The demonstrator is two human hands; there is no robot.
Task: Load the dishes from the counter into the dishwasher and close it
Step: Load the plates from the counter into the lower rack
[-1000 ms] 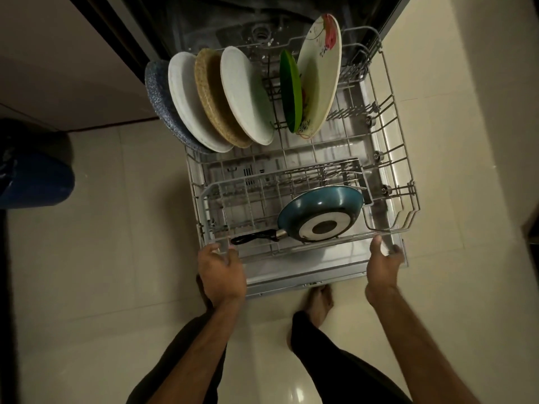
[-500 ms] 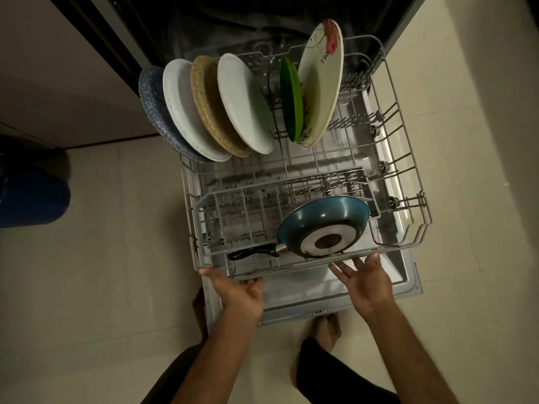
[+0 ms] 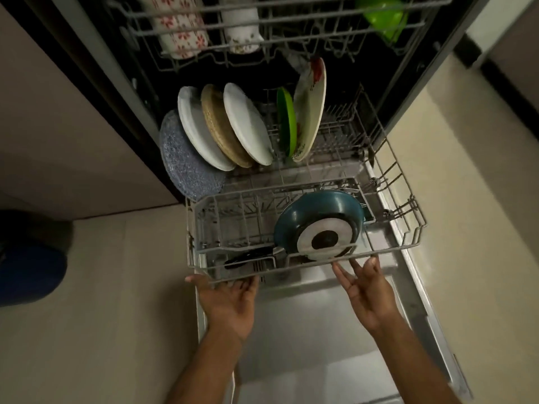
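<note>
Clipped and covered bits at the open dishwasher

The upper rack (image 3: 291, 24), its flowered cup (image 3: 180, 30) and green bowl (image 3: 382, 18) run off the top edge. The left grip (image 3: 230, 298) loses its fingertips beneath the lower rack (image 3: 201, 266) front rail; the right grip (image 3: 367, 290) shows smeared fingers. The pan (image 3: 318, 217) handle sits half behind wires. The door (image 3: 306, 330) is cut at the bottom, and a dark blue thing (image 3: 29, 272) at the left can't be made out.
</note>
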